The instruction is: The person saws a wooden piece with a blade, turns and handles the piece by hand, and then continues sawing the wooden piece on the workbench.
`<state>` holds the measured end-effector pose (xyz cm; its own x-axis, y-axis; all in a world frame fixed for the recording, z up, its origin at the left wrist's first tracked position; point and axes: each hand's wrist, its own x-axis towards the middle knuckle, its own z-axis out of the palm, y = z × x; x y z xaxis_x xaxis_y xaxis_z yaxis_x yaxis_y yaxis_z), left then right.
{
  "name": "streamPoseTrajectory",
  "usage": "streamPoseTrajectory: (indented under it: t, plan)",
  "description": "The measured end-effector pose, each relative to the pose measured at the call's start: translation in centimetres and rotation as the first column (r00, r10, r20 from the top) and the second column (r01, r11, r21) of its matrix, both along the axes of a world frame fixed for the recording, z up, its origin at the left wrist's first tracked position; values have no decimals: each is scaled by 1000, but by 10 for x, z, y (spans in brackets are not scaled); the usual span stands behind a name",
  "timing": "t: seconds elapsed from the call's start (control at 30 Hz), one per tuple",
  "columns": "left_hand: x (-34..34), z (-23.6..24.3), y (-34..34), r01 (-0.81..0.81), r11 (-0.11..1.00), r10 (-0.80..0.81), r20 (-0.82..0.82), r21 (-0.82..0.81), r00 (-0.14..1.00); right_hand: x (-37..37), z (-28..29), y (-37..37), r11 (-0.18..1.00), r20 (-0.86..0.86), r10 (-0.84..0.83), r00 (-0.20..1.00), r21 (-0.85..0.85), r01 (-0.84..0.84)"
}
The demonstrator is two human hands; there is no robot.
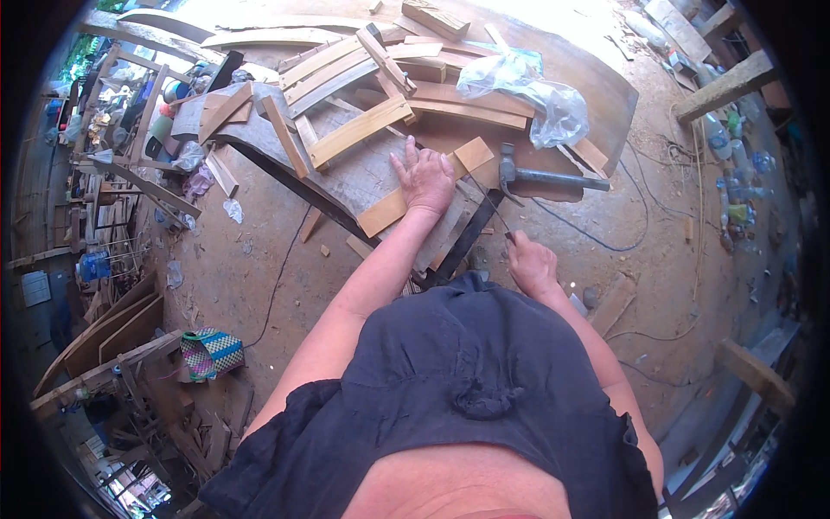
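Note:
My left hand (425, 180) lies flat, fingers spread, on a light wooden strip (471, 156) that rests across grey boards on the workbench (605, 95). My right hand (529, 264) hangs lower, near the bench's front edge, fingers pinched on something small and dark, perhaps a nail; I cannot tell what it is. A hammer (545, 177) with a grey metal handle lies on the bench just right of the left hand, touched by neither hand.
Several wooden slats (359, 130) are piled at the back of the bench beside a crumpled clear plastic bag (536, 91). A cable (596, 233) trails over the dirt floor. A woven colourful basket (212, 353) stands lower left. Plastic bottles (735, 164) lie at right.

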<state>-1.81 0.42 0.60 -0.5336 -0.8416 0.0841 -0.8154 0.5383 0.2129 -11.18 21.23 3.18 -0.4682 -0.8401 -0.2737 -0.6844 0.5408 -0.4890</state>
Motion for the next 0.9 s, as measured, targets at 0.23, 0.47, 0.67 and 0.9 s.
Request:
streamPoseTrajectory:
  t: [0.23, 0.47, 0.67, 0.9]
  plan:
    - [-1, 1, 3, 28, 1000, -28, 17, -1, 999, 6, -7, -67, 991, -53, -39, 998, -133, 32]
    - [1, 4, 2, -7, 1000, 5, 74, 28, 997, 7, -4, 9, 998, 19, -33, 999, 47, 32]
    - [-3, 7, 1, 31, 999, -33, 82, 28, 996, 6, -15, -70, 984, -53, -68, 996, -170, 58]
    - [0, -2, -1, 14, 1000, -14, -29, -1, 999, 8, -10, 2, 998, 9, -48, 999, 32, 48]
